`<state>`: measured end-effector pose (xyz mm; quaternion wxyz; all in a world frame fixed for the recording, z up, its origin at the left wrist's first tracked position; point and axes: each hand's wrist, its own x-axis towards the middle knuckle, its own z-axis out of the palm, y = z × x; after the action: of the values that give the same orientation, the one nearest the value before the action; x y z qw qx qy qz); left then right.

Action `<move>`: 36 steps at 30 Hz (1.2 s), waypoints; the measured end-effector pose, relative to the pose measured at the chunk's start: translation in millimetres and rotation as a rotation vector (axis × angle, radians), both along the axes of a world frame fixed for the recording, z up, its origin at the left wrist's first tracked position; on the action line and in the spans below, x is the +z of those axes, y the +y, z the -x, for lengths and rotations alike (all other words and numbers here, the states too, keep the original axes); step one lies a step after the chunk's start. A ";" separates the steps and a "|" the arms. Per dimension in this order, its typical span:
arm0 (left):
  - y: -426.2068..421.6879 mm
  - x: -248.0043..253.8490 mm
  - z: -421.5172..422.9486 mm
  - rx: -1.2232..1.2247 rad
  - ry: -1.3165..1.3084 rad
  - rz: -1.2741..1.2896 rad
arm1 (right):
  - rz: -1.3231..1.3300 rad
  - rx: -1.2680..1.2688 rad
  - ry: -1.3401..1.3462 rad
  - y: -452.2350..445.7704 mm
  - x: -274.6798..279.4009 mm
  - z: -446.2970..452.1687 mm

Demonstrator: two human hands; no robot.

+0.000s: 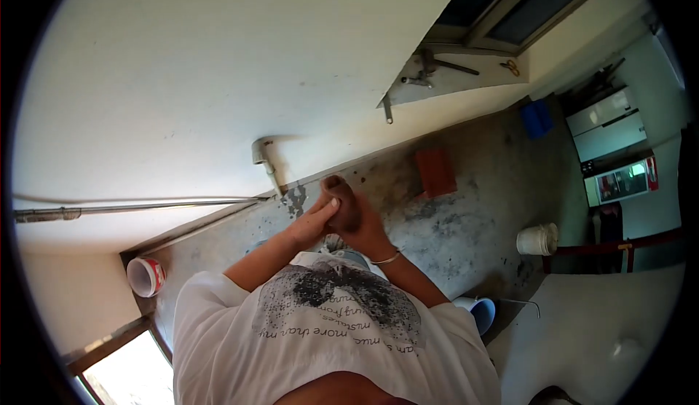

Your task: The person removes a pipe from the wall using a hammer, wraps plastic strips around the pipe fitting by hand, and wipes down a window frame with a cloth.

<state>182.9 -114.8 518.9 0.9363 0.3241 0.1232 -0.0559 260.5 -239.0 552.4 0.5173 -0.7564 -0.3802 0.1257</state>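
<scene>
Both of my hands meet in front of my chest, around a dark reddish-brown lump (347,214) that looks like clay. My left hand (314,220) presses against its near left side, with the thumb lying across it. From the right, my right hand (370,232) wraps the lump, and a pale band circles that wrist. The fingers on its far side are partly hidden, and I cannot make out the lump's exact shape.
A pipe elbow (260,151) sticks out of the wall ahead. On the stained floor are a red-brown block-like object (435,172), a white bucket (537,240), a red-and-white bucket (146,277) and a blue bucket (480,313). Scissors (510,67) and tools lie on the window ledge.
</scene>
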 end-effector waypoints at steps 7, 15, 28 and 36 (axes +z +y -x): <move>76.4 -40.3 47.7 0.374 -0.047 -0.520 | 0.170 0.241 -0.473 -11.2 -6.2 -86.6; 75.7 -101.4 175.6 0.941 0.485 -0.593 | 0.298 -0.256 -0.465 -63.9 -20.0 -345.0; -275.8 -136.2 233.6 0.917 1.567 -0.411 | 0.823 -0.258 -0.724 -17.8 -65.3 -586.8; -309.4 -107.8 197.8 0.916 1.612 -0.439 | 1.102 -0.207 -1.060 3.6 -104.1 -630.1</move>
<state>-14.9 -424.2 411.2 0.4189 0.2768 0.8544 0.1341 890.6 -235.4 448.3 -0.1760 -0.8956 -0.3870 -0.1313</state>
